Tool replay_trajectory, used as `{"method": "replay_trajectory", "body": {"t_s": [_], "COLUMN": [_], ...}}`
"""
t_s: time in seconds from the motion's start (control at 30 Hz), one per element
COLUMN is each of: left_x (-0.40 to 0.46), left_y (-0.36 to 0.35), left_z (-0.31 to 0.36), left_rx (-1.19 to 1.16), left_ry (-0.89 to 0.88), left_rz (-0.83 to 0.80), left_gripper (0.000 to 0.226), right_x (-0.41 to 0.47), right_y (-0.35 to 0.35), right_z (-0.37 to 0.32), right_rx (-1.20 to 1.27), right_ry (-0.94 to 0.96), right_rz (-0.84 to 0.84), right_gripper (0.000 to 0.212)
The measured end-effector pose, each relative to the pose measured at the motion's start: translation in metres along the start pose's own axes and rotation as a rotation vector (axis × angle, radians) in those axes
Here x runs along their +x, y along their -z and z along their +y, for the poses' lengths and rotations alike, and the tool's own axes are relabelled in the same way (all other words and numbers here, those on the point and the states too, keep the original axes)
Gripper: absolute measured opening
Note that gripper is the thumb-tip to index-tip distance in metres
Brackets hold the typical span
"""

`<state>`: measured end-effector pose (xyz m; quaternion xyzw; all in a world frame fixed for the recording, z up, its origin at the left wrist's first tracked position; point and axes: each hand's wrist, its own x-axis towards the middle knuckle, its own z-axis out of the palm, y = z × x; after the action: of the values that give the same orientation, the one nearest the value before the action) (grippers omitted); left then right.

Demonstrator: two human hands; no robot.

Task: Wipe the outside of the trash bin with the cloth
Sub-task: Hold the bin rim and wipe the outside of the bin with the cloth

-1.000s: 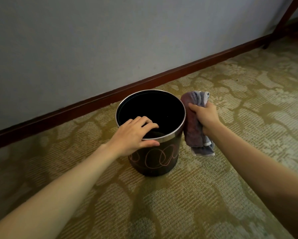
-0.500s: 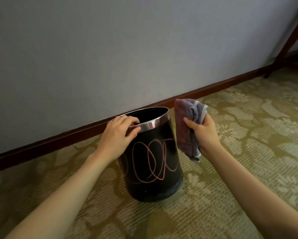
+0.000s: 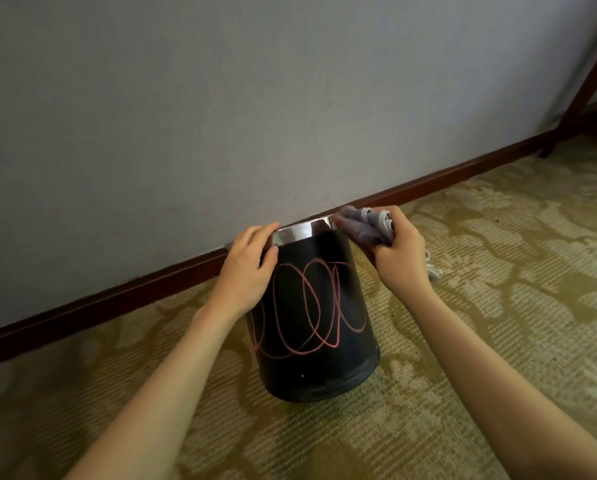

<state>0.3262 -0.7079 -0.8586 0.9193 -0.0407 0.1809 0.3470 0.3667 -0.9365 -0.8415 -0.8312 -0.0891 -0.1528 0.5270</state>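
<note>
The trash bin point(image 3: 312, 313), black with pink scribbles looping round its side, stands tipped away on the patterned carpet point(image 3: 498, 306) beside the baseboard point(image 3: 117, 299). The left hand point(image 3: 247, 271) curls its grip over the chrome rim point(image 3: 302, 232) to steady it; the right hand point(image 3: 399, 259) pinches a bunched grey cloth point(image 3: 363, 225) against the rim's right edge. The wipe looks barely begun. Done well, it would need the cloth spread flatter, firm downward strokes over the scribbles, and the left hand turning the bin while holding the tilt so that it does not roll.
</note>
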Motion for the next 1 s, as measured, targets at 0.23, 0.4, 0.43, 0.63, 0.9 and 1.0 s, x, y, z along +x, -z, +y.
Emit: {"method": "replay_trajectory", "body": {"t_s": [0.23,0.4,0.43,0.63,0.9,1.0], "left_x": [-0.007,-0.008,-0.008,-0.001,-0.008,-0.011], "left_y": [0.000,-0.006,-0.006,0.006,0.009,0.006], "left_z": [0.000,-0.001,-0.002,-0.015,-0.009,-0.003], "left_rx": [-0.030,-0.005,0.004,0.018,-0.020,-0.029], "left_ry": [0.003,0.027,0.028,0.058,0.047,0.027], "left_rz": [-0.013,0.071,0.081,0.022,-0.008,-0.025], "left_gripper": [0.042,0.043,0.044,0.049,0.049,0.049], "right_x": [-0.020,-0.033,-0.038,-0.073,-0.122,-0.105], "right_y": [-0.011,-0.017,-0.018,0.000,0.021,0.022], "right_z": [0.007,0.021,0.024,0.039,0.057,0.043], "right_rx": [-0.305,-0.433,-0.467,-0.667,-0.738,-0.635], "right_ry": [0.343,0.453,0.467,0.585,0.618,0.561], "right_rz": [0.030,-0.073,-0.100,-0.353,-0.548,-0.512], "right_gripper": [0.062,0.076,0.075,0.072,0.076,0.075]}}
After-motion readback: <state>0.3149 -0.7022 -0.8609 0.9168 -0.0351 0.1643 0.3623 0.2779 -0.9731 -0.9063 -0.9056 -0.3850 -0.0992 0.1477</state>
